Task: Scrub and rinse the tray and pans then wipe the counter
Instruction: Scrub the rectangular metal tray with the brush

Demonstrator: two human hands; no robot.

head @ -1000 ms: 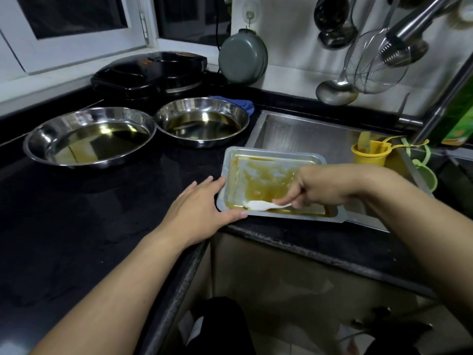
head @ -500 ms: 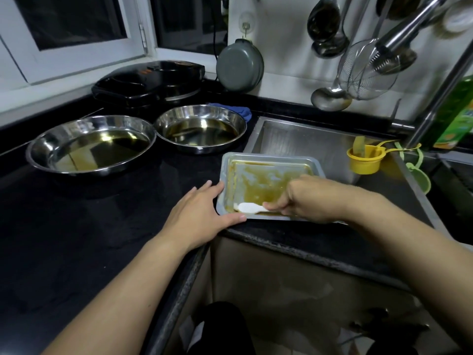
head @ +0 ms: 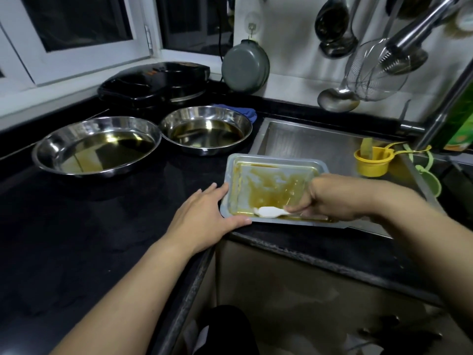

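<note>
Your left hand lies flat on the black counter, fingers straight and together, their tips against the left rim of the rectangular metal tray and the thumb along its near left corner; nothing is gripped, the hand only braces the tray. The tray rests at the counter's front edge, its right part reaching over the left side of the steel sink, and its floor is smeared with brown-yellow residue. Your right hand reaches in from the right, fingers curled, pinching the handle of a white plastic spoon; the spoon's bowl lies on the tray floor near the near left corner. Behind the tray, on the counter, stand two round steel pans: the larger pan to the left and the smaller pan to the right, rims nearly touching, each holding a shallow layer of dark oily liquid. A blue cloth shows just behind the smaller pan. A black electric griddle sits farther back below the window. On the sink's right side stands a yellow cup. A grey pan, ladles and a wire skimmer hang on the wall.
</note>
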